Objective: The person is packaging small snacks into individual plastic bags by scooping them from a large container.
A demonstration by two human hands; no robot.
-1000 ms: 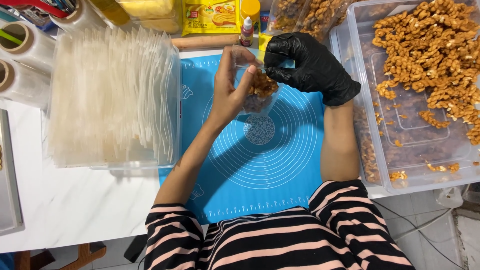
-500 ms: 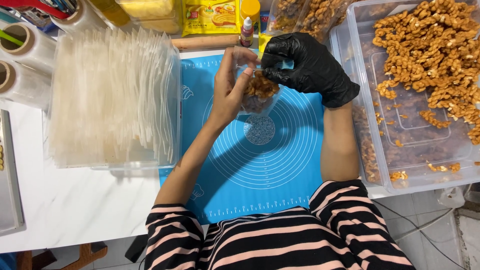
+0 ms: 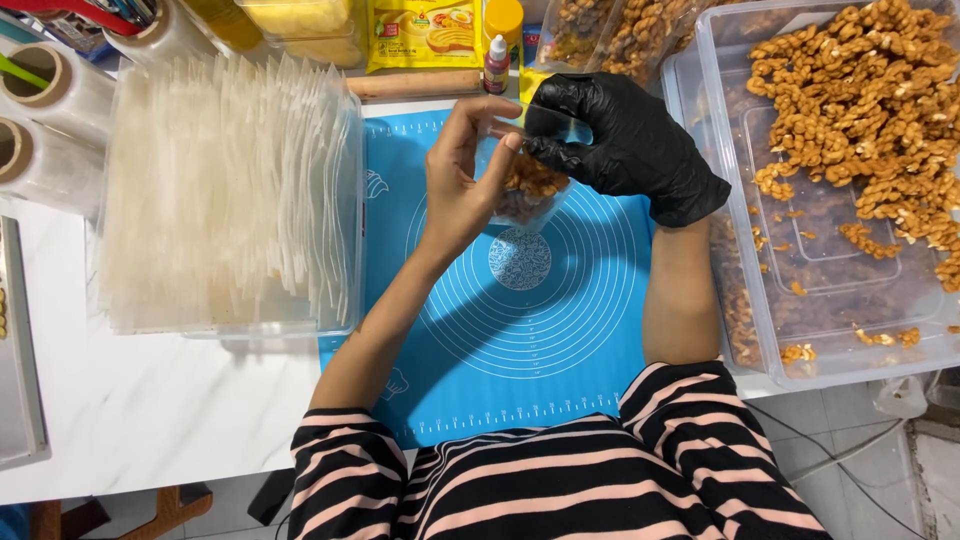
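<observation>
Gripping a snack-filled clear bag [image 3: 525, 190] together, both hands [image 3: 470, 170] hover mid-mat [image 3: 520, 340], bins flanking.

white marble-look table [image 3: 150, 420], grey tiled floor [image 3: 870, 450]

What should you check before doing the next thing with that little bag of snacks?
1. Bag held by both hands: ok.
2. Bare left hand gripping the bag's side: ok.
3. Gloved right hand at the bag's top: ok.
4. Snacks inside the bag: ok.
5. Bag top sealed: cannot tell.
6. Bag above the blue mat, not touching the bin: ok.
</observation>
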